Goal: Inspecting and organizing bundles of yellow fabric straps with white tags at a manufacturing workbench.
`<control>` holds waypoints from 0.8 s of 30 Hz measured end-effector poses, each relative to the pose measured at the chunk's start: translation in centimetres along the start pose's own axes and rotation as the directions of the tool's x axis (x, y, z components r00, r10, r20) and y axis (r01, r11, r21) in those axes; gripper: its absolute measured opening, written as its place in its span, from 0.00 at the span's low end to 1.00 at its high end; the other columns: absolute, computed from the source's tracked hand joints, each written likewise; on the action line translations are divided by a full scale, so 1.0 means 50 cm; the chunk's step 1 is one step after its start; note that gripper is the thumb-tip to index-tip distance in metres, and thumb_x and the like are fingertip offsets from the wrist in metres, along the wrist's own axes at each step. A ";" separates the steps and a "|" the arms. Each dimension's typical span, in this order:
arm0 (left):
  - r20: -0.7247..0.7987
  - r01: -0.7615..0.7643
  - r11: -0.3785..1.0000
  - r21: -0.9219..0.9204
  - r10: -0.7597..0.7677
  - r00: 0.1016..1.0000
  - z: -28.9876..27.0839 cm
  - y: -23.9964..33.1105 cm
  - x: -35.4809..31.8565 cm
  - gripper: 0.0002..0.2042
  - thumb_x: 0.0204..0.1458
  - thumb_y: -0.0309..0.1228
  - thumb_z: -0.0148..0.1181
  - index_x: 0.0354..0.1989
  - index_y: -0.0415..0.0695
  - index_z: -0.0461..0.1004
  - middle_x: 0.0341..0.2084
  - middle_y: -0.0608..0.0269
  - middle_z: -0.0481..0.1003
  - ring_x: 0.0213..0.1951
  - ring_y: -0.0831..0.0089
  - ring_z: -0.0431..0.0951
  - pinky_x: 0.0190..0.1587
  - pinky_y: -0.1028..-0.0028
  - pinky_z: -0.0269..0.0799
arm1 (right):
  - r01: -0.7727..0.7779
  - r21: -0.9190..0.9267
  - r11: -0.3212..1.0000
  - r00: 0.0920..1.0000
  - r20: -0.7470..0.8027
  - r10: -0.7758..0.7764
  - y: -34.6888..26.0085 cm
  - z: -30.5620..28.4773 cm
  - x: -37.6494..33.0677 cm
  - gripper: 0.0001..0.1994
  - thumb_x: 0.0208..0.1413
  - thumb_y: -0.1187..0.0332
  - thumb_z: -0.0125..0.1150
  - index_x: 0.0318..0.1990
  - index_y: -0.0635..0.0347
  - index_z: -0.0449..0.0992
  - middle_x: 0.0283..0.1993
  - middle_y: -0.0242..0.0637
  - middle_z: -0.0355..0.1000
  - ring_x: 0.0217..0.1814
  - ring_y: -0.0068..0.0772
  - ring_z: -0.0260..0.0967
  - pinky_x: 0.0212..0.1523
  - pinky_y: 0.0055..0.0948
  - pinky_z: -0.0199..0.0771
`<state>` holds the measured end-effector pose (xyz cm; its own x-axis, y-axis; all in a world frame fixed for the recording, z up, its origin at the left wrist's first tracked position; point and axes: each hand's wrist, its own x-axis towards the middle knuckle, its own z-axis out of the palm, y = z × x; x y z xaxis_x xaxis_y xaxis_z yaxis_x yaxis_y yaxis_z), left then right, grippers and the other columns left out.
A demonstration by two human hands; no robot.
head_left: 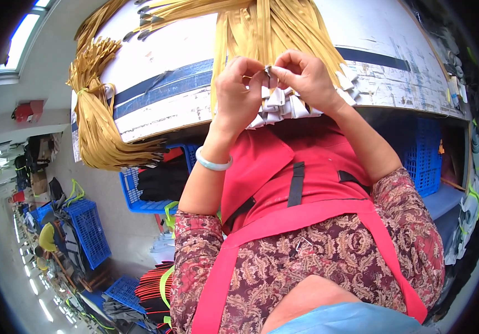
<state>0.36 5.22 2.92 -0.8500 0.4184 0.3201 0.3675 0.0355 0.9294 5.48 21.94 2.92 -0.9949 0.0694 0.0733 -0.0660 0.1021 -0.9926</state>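
Above the table's near edge, my left hand point(237, 92) and my right hand point(309, 79) meet, thumbs and forefingers pinched together. Between the fingertips is a small dark metallic piece point(268, 70), too small to make out fully; it looks like a zipper slider. Under and beyond my hands spreads a bundle of long gold strips point(284, 30), which look like zipper tapes. Their white ends point(276, 100) crowd along the table's near edge below my fingers. A pale bangle point(214, 161) circles my left wrist.
A tied bundle of gold strips point(92, 117) hangs over the left end of the white, scuffed table point(181, 42). Blue crates stand below: one with dark cloth point(133, 192) at left, another point(422, 158) at right. Farther left, a person point(48, 236) sits near a blue crate point(88, 234).
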 end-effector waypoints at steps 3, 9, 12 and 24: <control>-0.057 -0.190 0.928 0.321 0.220 0.974 0.004 -0.048 0.006 0.05 0.51 0.15 0.58 0.33 0.37 0.75 0.29 0.60 0.74 0.29 0.71 0.79 0.31 0.76 0.77 | 0.155 -0.344 0.926 0.981 -0.054 -0.184 0.023 0.025 0.000 0.08 0.61 0.68 0.61 0.38 0.65 0.75 0.29 0.32 0.75 0.30 0.20 0.73 0.32 0.22 0.73; -0.177 -0.171 0.978 0.122 0.191 0.966 0.009 -0.061 -0.012 0.05 0.51 0.15 0.58 0.35 0.36 0.74 0.34 0.59 0.73 0.35 0.75 0.79 0.34 0.77 0.79 | 0.238 -0.143 0.961 0.961 -0.107 -0.254 0.026 0.018 -0.012 0.05 0.58 0.75 0.60 0.40 0.65 0.76 0.34 0.39 0.74 0.32 0.28 0.75 0.34 0.24 0.75; -0.113 -0.198 0.975 0.103 0.210 0.971 0.015 -0.046 -0.026 0.07 0.51 0.15 0.58 0.37 0.37 0.74 0.35 0.57 0.72 0.35 0.70 0.80 0.35 0.76 0.79 | 0.287 -0.249 0.925 0.946 -0.081 -0.315 0.029 0.018 -0.017 0.05 0.58 0.76 0.60 0.42 0.66 0.76 0.36 0.37 0.74 0.36 0.26 0.75 0.37 0.23 0.76; 0.212 0.129 0.904 -0.407 -0.043 0.976 -0.043 -0.044 -0.002 0.03 0.55 0.15 0.58 0.35 0.34 0.76 0.34 0.61 0.76 0.30 0.75 0.79 0.30 0.77 0.77 | 0.082 0.211 0.974 0.996 -0.053 -0.072 -0.004 0.020 -0.015 0.06 0.64 0.70 0.57 0.40 0.63 0.78 0.36 0.30 0.75 0.36 0.18 0.71 0.37 0.20 0.74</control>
<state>-1.15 3.17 1.24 -0.7656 0.5996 0.2333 0.0695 -0.2834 0.9565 6.16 20.85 2.97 -0.9821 0.1145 0.1495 -0.1615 -0.1042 -0.9814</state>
